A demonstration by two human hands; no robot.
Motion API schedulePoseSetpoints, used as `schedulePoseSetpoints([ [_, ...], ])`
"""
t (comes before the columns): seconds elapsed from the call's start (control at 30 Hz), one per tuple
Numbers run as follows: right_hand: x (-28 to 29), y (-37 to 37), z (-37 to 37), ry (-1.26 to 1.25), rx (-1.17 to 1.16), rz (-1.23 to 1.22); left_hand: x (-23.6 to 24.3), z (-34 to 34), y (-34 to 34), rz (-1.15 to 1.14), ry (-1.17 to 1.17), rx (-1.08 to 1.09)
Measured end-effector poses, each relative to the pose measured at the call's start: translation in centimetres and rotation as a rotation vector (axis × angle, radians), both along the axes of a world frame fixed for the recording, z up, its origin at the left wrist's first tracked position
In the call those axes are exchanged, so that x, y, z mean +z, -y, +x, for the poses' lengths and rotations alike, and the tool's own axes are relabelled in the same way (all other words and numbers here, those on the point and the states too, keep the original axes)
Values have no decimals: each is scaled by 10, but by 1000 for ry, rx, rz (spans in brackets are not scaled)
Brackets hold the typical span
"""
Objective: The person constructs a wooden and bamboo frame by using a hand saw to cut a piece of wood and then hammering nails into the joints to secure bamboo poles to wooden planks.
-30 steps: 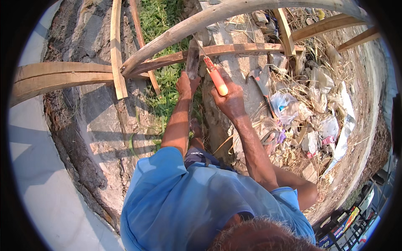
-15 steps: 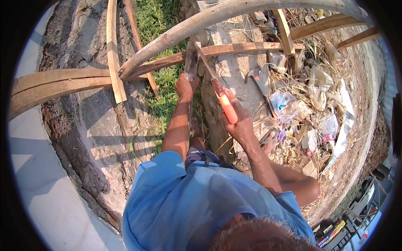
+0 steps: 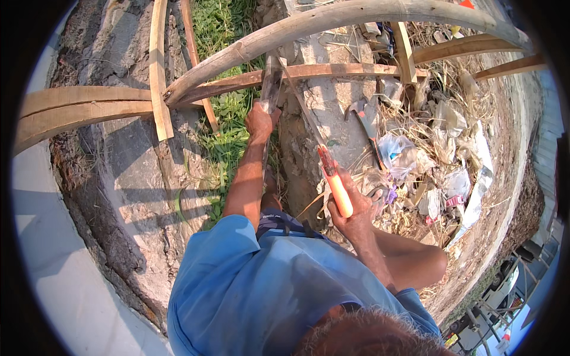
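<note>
My left hand grips a weathered greyish length of wood, which runs toward my body over the grass. My right hand is wrapped round the orange handle of a handsaw. The saw's narrow blade reaches up and left to the top part of that wood, near a horizontal timber batten. A hammer-like tool with a dark and orange handle lies on the ground beyond my right hand.
A curved pale pole crosses the top over several timber battens. Grass fills a strip between rough concrete edges. Plastic litter and dry straw cover the right side, and a pale surface curves along the left.
My right hand and the saw have moved down and right toward my body, so more blade shows between handle and wood. My left hand stays on the wood.
</note>
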State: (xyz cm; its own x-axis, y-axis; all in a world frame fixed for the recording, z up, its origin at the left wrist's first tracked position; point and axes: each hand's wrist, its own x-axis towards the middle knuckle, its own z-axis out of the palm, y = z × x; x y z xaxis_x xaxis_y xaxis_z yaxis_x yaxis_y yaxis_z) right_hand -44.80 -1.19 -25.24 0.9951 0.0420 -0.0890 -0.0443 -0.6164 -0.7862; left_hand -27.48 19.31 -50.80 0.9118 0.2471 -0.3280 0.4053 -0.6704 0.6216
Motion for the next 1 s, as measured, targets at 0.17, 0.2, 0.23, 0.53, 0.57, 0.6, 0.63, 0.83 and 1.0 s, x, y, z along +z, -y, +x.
schedulePoseSetpoints([
  [0.17,-55,-20,110,195,-8,-101,5,2,21,-33,35,-20],
  [0.2,-63,-26,137,306,-12,-129,3,5,24,-67,51,-23],
  [0.23,-62,-27,133,232,0,-137,0,4,19,-95,55,-20],
  [0.53,-13,-1,40,-79,-7,-32,-8,0,11,-21,-14,18],
  [0.57,-28,-16,84,-50,-30,-73,-10,-3,13,-50,1,21],
  [0.6,-47,-32,126,67,-56,-72,-8,2,20,-90,28,12],
  [0.63,-63,-39,148,179,-63,-67,-6,3,24,-136,52,26],
  [0.83,5,-6,23,-61,-26,12,-8,-3,5,-62,-31,43],
  [1.0,-27,-18,81,-158,-2,-146,-2,2,13,-28,-45,29],
])
